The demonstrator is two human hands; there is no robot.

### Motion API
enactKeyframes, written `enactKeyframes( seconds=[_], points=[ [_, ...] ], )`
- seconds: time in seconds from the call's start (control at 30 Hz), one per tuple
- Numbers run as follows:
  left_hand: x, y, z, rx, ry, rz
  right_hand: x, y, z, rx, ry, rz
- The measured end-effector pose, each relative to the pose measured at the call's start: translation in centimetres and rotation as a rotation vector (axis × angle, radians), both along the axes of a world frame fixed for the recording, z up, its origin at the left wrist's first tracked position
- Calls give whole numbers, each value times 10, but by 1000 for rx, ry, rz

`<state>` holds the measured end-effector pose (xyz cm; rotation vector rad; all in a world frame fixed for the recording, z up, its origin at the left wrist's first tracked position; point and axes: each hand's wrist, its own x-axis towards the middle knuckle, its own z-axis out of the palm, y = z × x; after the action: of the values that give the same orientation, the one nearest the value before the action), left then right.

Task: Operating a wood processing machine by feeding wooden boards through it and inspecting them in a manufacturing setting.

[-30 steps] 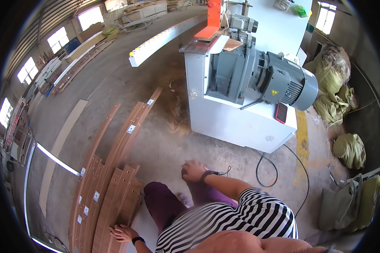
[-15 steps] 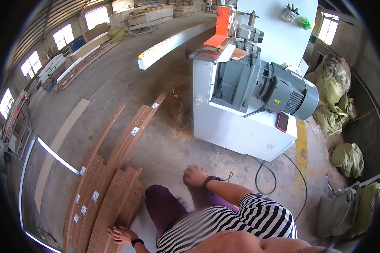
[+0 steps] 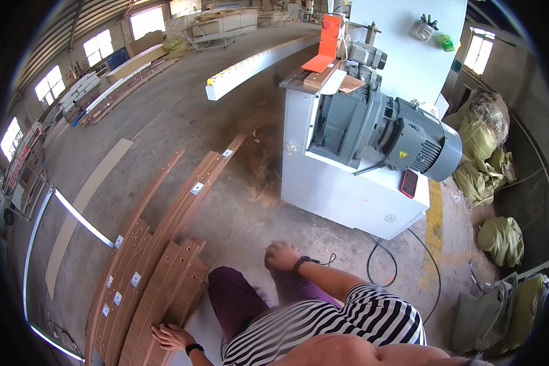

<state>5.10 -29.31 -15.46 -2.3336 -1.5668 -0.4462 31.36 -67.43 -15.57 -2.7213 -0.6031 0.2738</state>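
Note:
My left hand (image 3: 172, 337) lies with spread fingers on the edge of a stack of brown wooden boards (image 3: 158, 299) at my left side. Several of these boards have drilled holes along them, and small white labels are stuck on some. My right hand (image 3: 282, 255) rests on my right knee with its fingers stretched out, holding nothing. In front of me stands a white machine with a large grey motor (image 3: 412, 137). The end of a brown board (image 3: 319, 79) shows on its table beside the orange guard (image 3: 327, 46).
A white roller rail (image 3: 250, 70) runs back from the machine. A phone in a red case (image 3: 409, 184) lies on the machine's ledge, and a black cable (image 3: 378, 277) loops over the floor. Yellow-green sacks (image 3: 501, 241) stand at the right; a long flat strip (image 3: 85, 204) lies at the left.
A brown board's end now shows beside the orange guard, where it was not visible before. The view has shifted slightly. Both hands stay where they were.

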Motion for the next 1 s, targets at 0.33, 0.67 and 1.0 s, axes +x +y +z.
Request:
enactKeyframes(
  seconds=[0.33,0.67,1.0],
  points=[
    [-4,1,-4,42,-34,-32,186,-73,163,1349,178,-411],
    [2,0,10,-105,-148,-131,274,-112,327,1961,254,-533],
    [16,-34,32,-411,-549,-683,230,-91,348,1512,181,-410]
  ],
)
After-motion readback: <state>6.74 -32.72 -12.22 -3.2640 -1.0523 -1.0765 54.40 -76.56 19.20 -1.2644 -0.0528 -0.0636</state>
